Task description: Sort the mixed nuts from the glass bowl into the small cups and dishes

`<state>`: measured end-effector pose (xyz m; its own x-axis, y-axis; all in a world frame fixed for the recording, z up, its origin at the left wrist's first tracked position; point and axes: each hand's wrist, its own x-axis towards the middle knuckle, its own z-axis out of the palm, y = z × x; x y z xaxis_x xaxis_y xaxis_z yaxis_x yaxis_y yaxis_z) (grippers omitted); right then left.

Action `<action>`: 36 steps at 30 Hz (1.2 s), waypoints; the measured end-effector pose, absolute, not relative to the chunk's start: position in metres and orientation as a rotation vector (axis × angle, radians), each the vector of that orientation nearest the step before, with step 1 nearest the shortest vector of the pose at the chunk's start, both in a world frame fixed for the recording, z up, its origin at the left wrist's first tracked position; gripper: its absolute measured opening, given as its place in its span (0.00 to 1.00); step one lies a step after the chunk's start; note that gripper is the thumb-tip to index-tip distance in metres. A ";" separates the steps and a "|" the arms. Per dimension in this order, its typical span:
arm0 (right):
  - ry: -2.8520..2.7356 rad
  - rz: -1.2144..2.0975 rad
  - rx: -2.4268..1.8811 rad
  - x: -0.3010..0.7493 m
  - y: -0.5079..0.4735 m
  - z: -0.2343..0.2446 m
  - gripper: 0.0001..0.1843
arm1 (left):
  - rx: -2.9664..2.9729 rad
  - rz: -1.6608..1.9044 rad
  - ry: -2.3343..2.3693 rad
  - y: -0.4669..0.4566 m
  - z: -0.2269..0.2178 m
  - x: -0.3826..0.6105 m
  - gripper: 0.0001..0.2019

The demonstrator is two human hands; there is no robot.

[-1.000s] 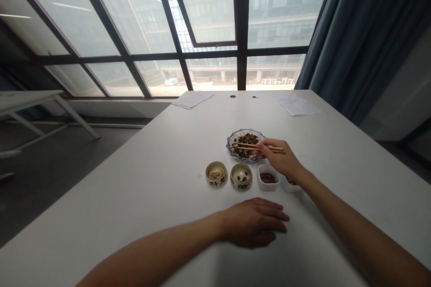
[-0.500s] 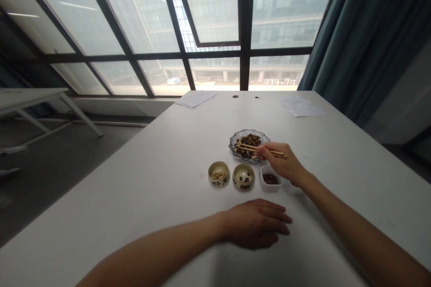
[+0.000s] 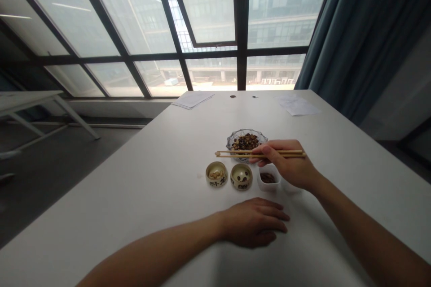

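My right hand (image 3: 289,167) grips a pair of wooden chopsticks (image 3: 242,154) held level, tips pointing left above the left gold bowl (image 3: 216,174), which holds pale nuts. A small piece seems pinched at the tips, too small to name. Behind the chopsticks stands a glass dish (image 3: 247,140) of mixed dark and light nuts. A second gold bowl (image 3: 241,176) holds a few dark pieces. A white square cup (image 3: 268,178) with dark contents sits by my right hand. My left hand (image 3: 257,223) lies flat on the white table (image 3: 161,188), fingers stretched out.
Papers (image 3: 192,99) lie at the table's far left edge and more sheets (image 3: 296,106) at the far right. A second table (image 3: 30,101) stands at the left. Large windows are behind, a dark curtain (image 3: 357,36) at the right.
My right hand has lifted the chopsticks out of the glass dish and swung them left and nearer, tips now over the left gold bowl. My left hand has stayed flat.
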<state>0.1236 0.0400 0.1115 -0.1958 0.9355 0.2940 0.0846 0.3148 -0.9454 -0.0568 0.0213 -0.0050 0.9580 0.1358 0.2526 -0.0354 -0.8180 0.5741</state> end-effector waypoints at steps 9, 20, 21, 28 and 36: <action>-1.559 1.201 -0.929 0.117 0.036 0.113 0.24 | 2.503 0.357 0.070 0.021 -0.002 -0.056 0.17; -1.332 0.953 -1.000 0.122 0.056 0.097 0.24 | 2.500 0.397 0.066 0.021 -0.004 -0.056 0.17; -1.320 0.950 -1.009 0.123 0.060 0.093 0.24 | 2.498 0.395 0.065 0.021 -0.004 -0.056 0.17; -1.345 0.980 -1.086 0.122 0.075 0.065 0.26 | 2.477 0.372 0.071 0.022 -0.005 -0.057 0.18; -1.312 1.038 -1.095 0.120 0.079 0.055 0.24 | 2.497 0.396 0.058 0.021 -0.005 -0.056 0.17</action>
